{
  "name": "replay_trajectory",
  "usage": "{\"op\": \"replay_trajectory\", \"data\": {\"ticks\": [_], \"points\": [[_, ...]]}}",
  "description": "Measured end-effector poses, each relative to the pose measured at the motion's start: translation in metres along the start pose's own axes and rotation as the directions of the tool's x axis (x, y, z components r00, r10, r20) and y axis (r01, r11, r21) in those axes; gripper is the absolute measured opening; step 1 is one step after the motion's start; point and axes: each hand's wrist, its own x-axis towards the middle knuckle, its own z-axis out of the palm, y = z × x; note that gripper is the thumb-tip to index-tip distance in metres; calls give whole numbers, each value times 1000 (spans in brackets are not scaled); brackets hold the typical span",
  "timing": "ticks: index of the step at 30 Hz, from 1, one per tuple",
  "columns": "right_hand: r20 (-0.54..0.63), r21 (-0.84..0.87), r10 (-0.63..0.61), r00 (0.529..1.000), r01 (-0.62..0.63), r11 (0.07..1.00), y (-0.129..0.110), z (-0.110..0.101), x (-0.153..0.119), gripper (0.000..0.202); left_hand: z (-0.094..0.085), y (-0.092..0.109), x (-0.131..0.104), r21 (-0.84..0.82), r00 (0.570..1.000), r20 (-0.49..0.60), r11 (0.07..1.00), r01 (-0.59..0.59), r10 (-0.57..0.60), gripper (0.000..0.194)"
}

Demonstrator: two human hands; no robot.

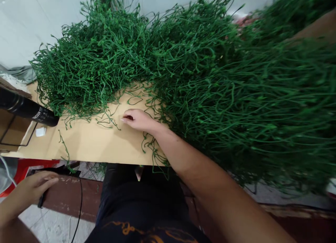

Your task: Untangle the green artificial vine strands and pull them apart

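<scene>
My right hand (138,119) is over the tan tabletop (91,141), its fingers curled toward the thumb in a loose pinch. Nothing shows between them. A few loose green stems (107,122) lie just left of it. Large heaps of thin green artificial stems (105,57) cover the back of the table, and a dense mass (249,106) spreads over the right side beside my right forearm. My left hand (39,187) hangs low at the left, beyond the table's front edge, with its fingers loosely extended, thumb a little apart, and nothing visible in it.
A black vacuum bottle (26,108) lies at the left near a small white piece (41,131) and a dark wire frame (27,140). Another person's arm (317,29) reaches in at upper right. Below the table are a brown bench (65,197), cables and a red item (26,168).
</scene>
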Motion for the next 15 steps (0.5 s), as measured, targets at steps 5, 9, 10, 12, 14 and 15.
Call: {"op": "replay_trajectory", "data": {"ticks": [5, 9, 10, 12, 14, 15], "points": [[110, -17, 179, 978, -178, 984, -25, -2, 9, 43, 4, 56, 28, 145, 990, -52, 982, -119, 128, 32], [91, -153, 129, 987, -115, 982, -43, 13, 20, 37, 28, 120, 66, 122, 877, -79, 878, -463, 473, 33], [75, -177, 102, 992, -87, 980, -44, 15, 23, 28, 36, 129, 76, 98, 840, -82, 843, -529, 537, 32], [29, -176, 47, 998, -41, 984, -42, 15, 24, 20, 47, 135, 93, 95, 807, -168, 824, -559, 567, 34], [-20, -64, 20, 1000, -22, 998, -37, 4, 20, 21, 52, 123, 103, 73, 845, -251, 879, -470, 473, 38], [-42, 25, 24, 999, -23, 999, -33, -6, 15, 21, 52, 113, 105, 25, 881, -257, 914, -405, 397, 40]]}}
